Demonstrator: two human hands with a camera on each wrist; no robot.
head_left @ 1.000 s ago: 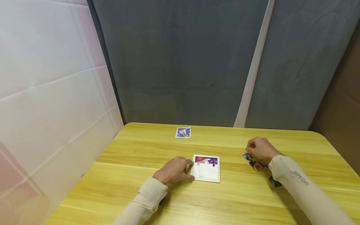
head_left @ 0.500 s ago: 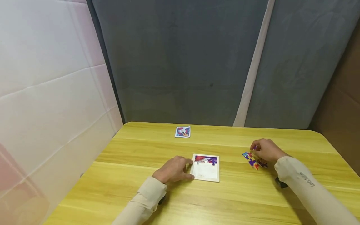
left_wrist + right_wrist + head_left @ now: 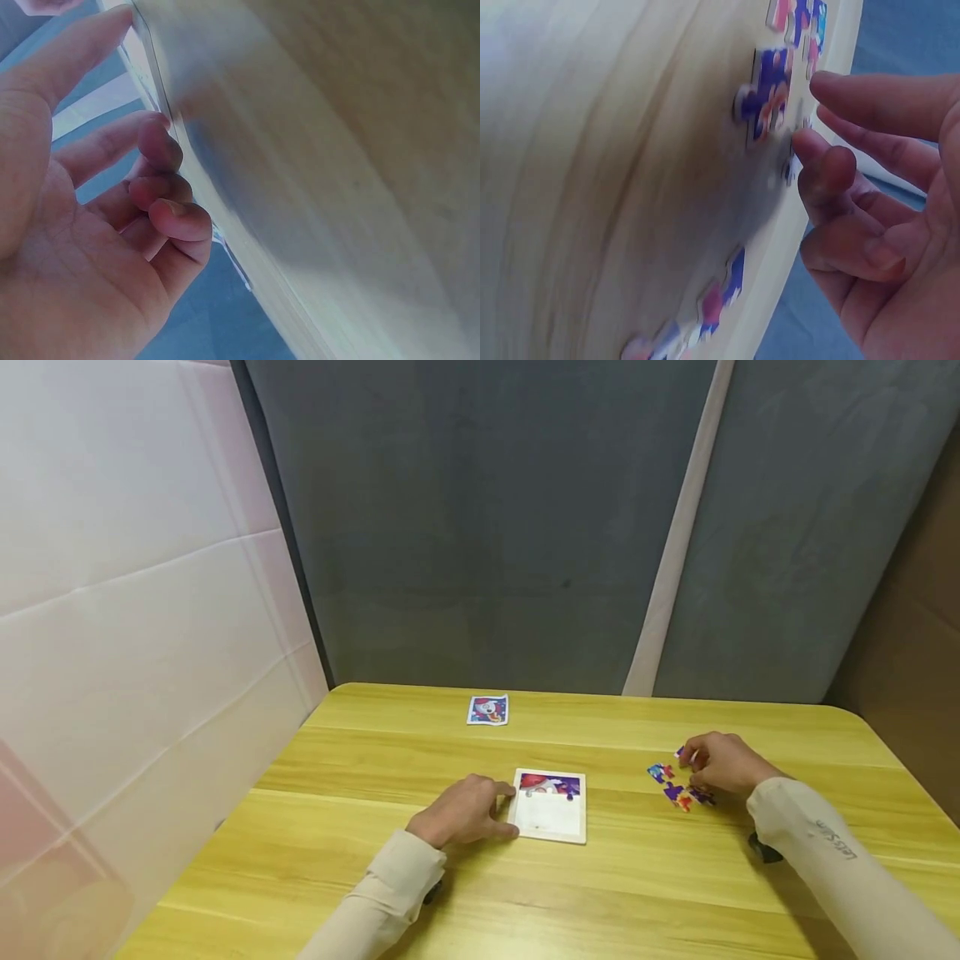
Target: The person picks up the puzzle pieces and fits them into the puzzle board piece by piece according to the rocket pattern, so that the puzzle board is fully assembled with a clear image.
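A white puzzle tray (image 3: 549,818) lies mid-table with a strip of red and purple pieces filling its far row. My left hand (image 3: 463,812) rests on the table beside it, thumb and forefinger touching its left edge (image 3: 144,52); the other fingers (image 3: 161,196) curl loosely. To the right lie several loose puzzle pieces (image 3: 673,783). My right hand (image 3: 722,763) hovers at that pile, a fingertip (image 3: 807,142) touching the edge of one purple piece (image 3: 769,96) lying flat on the wood.
A small picture card (image 3: 487,710) lies near the table's (image 3: 360,860) far edge. Grey fabric panels stand behind the table, a pale wall to the left, a brown panel to the right. More loose pieces (image 3: 718,298) lie close to the right hand.
My right hand has slid rightward off the pile, uncovering several pieces. The left hand and the tray have stayed put.
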